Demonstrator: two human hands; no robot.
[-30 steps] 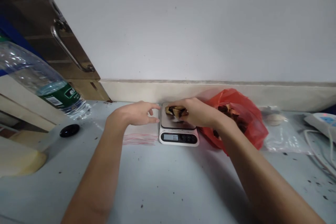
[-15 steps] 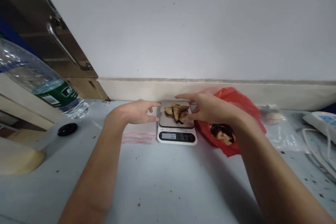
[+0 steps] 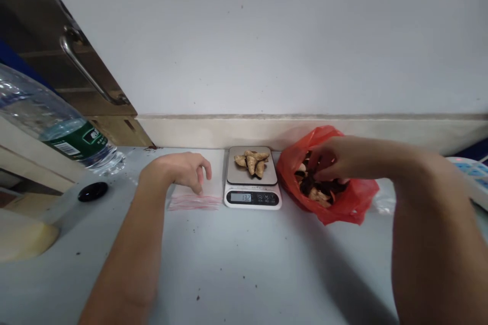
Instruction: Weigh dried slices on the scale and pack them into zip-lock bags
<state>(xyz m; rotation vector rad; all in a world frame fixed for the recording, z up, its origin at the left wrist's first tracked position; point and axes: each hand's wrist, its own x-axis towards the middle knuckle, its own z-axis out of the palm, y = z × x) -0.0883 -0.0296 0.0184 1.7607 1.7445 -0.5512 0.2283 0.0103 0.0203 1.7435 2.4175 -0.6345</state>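
Note:
Dried brown curled pieces [image 3: 251,162], perhaps dried mushrooms, lie heaped on the plate of a white digital kitchen scale [image 3: 232,175]. Its display seems to read 13.2. My right hand [image 3: 335,160] reaches into a red plastic bag [image 3: 360,198] with more dried pieces [image 3: 320,197] inside; thumb and fingers are apart, though the fingertips are partly hidden among the pieces. Left of the scale, my left hand [image 3: 186,170] hovers over a stack of clear zip bags [image 3: 196,203] with red closure lines. Its fingers are bent and apart, with nothing between them.
A water bottle [image 3: 72,132] with a green label leans in at the left, above a black oval object [image 3: 93,191]. A pale container [image 3: 28,236] stands nearer. At the far right is a white power strip [image 3: 470,170]. A wall rises behind the table [image 3: 229,274].
My right hand has moved from the scale into the red bag. My left hand has drawn back left over the zip bags. The display has gone from 0.0 to about 13.2.

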